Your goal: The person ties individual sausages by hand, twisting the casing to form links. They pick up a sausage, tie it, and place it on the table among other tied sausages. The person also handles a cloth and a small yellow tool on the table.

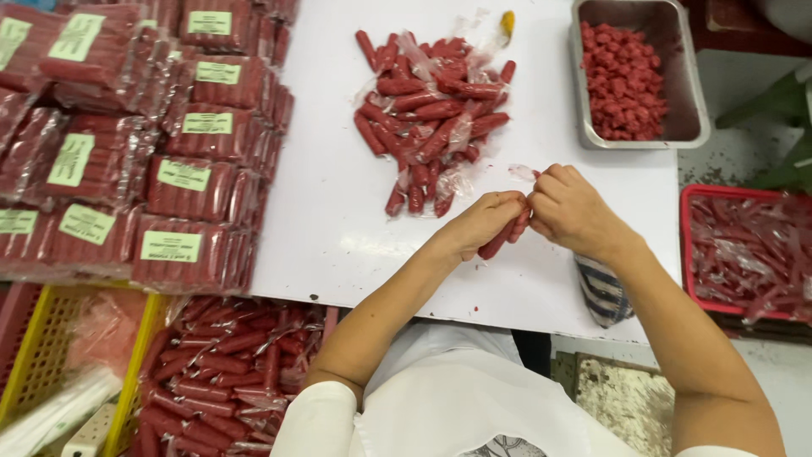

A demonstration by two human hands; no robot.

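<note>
My left hand [484, 222] and my right hand [573, 208] meet over the white table [338, 169], both closed around one red sausage [501, 239] in a clear wrapper. A bit of loose film [522, 173] sticks up above my right fingers. Just beyond my hands lies a pile of wrapped red sausages [427, 114].
Stacked labelled sausage packs [161, 144] fill the left. A steel tray [699, 127] holds red pieces at the far right. A red basket [687, 254] with discarded wrappers sits right of the table. A yellow crate [142, 355] of sausages stands below left. A striped cloth [602, 292] hangs off the front edge.
</note>
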